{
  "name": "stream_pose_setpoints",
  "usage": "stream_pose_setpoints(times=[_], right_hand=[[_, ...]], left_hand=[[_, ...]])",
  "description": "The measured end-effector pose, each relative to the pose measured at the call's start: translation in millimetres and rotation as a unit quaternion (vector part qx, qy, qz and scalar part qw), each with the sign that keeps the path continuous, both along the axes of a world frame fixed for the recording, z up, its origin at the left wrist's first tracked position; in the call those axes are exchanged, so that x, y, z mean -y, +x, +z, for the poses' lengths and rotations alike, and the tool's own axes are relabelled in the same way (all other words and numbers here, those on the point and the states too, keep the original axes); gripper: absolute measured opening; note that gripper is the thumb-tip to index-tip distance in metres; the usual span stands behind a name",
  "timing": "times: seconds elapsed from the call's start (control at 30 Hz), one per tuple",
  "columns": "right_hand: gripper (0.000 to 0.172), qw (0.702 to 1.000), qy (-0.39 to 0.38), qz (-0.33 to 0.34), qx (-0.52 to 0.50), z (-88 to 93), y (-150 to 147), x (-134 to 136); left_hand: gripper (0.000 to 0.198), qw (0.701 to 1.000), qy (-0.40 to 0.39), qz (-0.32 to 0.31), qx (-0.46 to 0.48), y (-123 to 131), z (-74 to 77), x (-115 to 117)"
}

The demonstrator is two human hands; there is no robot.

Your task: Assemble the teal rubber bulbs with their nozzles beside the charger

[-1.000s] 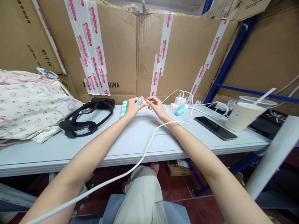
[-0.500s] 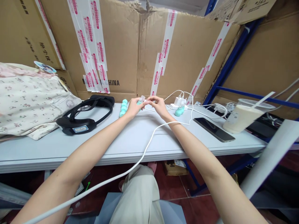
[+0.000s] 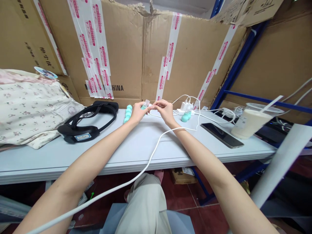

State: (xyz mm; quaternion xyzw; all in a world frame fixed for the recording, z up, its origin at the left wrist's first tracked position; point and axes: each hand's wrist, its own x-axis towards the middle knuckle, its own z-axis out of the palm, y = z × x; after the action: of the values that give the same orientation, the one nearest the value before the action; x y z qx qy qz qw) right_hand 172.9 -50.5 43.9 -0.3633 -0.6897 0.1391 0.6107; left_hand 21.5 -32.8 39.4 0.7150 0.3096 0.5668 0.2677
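Note:
My left hand [image 3: 138, 112] is closed around a small mint-green piece with a clear top [image 3: 145, 104], held just above the table near the cardboard. Opposite it, my right hand [image 3: 166, 111] has its fingertips pinched together and meeting the left fingertips; what lies between them is too small to make out. A row of mint-green rounded pieces [image 3: 128, 113] stands beside my left hand, partly covered by it. Farther right, another mint-green rounded piece with a clear top [image 3: 185, 116] sits in front of a white charger [image 3: 186, 106].
A white cable [image 3: 156, 152] crosses over the table and my right forearm. On the left lie a black headset [image 3: 85, 130] and a floral cloth bag [image 3: 31, 107]. A phone [image 3: 221, 135] and a cup with a straw [image 3: 248, 125] are at right. Cardboard [image 3: 131, 48] walls the back.
The view has shifted very slightly. Both hands stay together at the same spot, with only a small change in the right fingers.

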Motion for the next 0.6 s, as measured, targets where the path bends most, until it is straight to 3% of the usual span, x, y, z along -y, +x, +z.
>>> stream_pose_setpoints(times=[0.13, 0.27, 0.6], right_hand=[[0.02, 0.996, 0.056, -0.046, 0.042, -4.6, -5, 7], [0.025, 0.993, 0.077, -0.048, 0.08, -11.6, -7, 7], [0.028, 0.998, 0.021, 0.015, -0.054, -7.6, -14, 3]], left_hand=[[0.04, 1.0, 0.001, -0.006, 0.016, -1, 3.7, -1], [0.042, 0.999, -0.012, -0.016, 0.028, 1, 4.9, 3], [0.048, 0.982, -0.092, -0.087, 0.141, 9, -3.0, 7]])
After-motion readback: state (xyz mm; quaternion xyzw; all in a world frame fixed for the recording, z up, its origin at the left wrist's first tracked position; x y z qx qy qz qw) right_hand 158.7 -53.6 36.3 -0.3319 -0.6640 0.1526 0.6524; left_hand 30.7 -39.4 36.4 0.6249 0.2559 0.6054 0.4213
